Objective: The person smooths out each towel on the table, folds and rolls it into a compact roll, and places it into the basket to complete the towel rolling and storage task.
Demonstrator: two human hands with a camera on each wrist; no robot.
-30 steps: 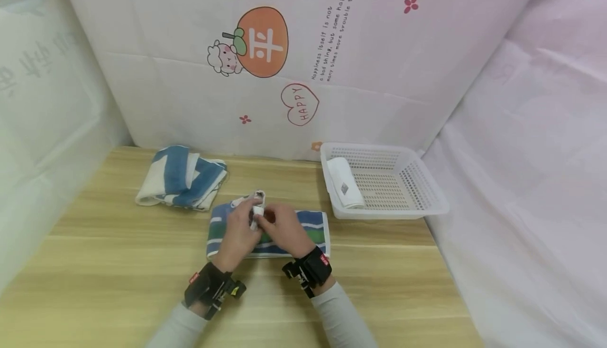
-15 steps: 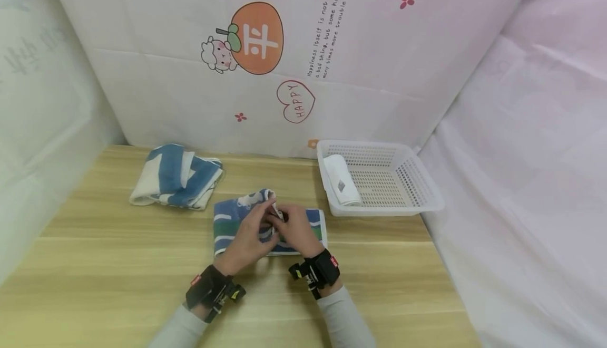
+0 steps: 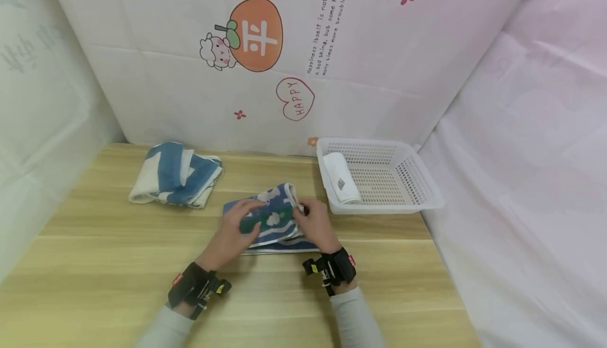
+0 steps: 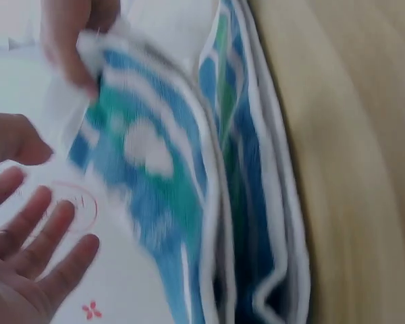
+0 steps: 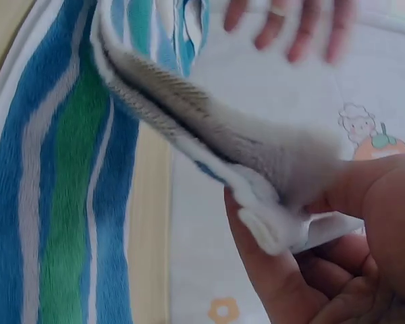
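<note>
A blue, green and white striped towel (image 3: 274,219) lies folded at the middle of the table, its upper layer lifted. My right hand (image 3: 320,226) pinches the white edge of that layer between thumb and fingers. In the right wrist view the pinched towel edge (image 5: 256,202) hangs between the thumb and the fingers. My left hand (image 3: 229,236) hovers at the towel's left side, thumb and fingers spread. The left wrist view shows a gap between the left fingers (image 4: 61,219) and the cloth. The lower layer (image 4: 263,202) rests beneath, partly hidden.
A white plastic basket (image 3: 427,195) stands at the back right, with a rolled white towel (image 3: 342,179) along its left wall. A loosely folded blue and white towel (image 3: 173,176) lies at the back left. White printed sheets (image 3: 360,105) wall in the table (image 3: 118,269).
My right hand has moved right, drawing the towel's upper layer over the lower one. The left hand has let go and drawn back left, fingers spreading. The view has tilted slightly.
</note>
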